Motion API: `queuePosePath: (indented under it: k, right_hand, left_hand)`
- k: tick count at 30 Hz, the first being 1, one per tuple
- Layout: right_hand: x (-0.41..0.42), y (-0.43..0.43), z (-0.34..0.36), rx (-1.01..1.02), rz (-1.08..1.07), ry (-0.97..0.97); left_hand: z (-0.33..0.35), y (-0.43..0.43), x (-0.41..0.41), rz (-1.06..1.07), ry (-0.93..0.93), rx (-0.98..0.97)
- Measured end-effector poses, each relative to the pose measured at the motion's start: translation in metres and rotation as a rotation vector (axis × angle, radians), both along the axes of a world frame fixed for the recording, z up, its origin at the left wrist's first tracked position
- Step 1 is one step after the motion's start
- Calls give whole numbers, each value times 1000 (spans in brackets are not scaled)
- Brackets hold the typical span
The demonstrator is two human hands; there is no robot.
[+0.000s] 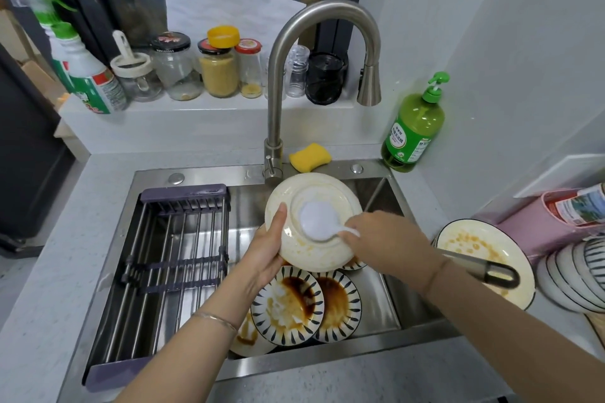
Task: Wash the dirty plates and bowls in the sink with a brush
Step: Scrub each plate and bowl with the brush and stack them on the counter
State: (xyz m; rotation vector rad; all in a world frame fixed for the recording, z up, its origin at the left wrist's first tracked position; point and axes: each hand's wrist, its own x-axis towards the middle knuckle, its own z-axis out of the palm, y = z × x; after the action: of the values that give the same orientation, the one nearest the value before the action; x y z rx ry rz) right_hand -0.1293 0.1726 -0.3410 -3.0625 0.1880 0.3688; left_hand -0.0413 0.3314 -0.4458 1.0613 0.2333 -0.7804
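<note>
Over the steel sink (386,301) my left hand (268,245) grips the left rim of a cream plate (330,193), tilted with its stained underside toward me. My right hand (383,239) holds the handle of a white brush (316,221), whose round head presses on the middle of that plate. Below it in the sink lie two striped bowls with brown sauce, one bowl (288,304) to the left and one bowl (337,304) to the right, on top of other dirty plates that are partly hidden.
A purple drying rack (163,271) spans the sink's left half. The faucet (327,52) arches above the plate. A yellow sponge (309,156) and green soap bottle (414,131) stand behind the sink. Right counter: a dirty plate (481,252) with a utensil, stacked bowls (576,275). Jars line the sill.
</note>
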Motion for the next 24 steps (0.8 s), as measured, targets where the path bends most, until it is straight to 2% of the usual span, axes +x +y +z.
queuePosePath:
  k: [2, 7, 9, 13, 19, 21, 22, 24]
  right_hand:
    - [8, 5, -3, 61, -25, -68]
    - [20, -19, 1, 22, -172, -63]
    - [6, -17, 3, 7, -126, -12]
    - [-1, 13, -5, 182, -83, -29]
    - [18, -20, -8, 50, -221, -64]
    - [7, -31, -13, 196, -200, -32]
    - [2, -35, -16, 365, -214, -36]
    - [-7, -40, -20, 824, -387, -107]
  left_hand:
    - [0, -3, -2, -20, 2, 18]
    - [-2, 0, 0, -17, 13, -2]
    - [-3, 4, 3, 2, 19, 1]
    - [-4, 1, 1, -18, 22, 28]
    - [-8, 1, -3, -44, 31, -16]
    - [-10, 6, -1, -40, 29, -27]
    - [-11, 8, 0, -35, 28, -42]
    - [-11, 10, 2, -31, 27, -81]
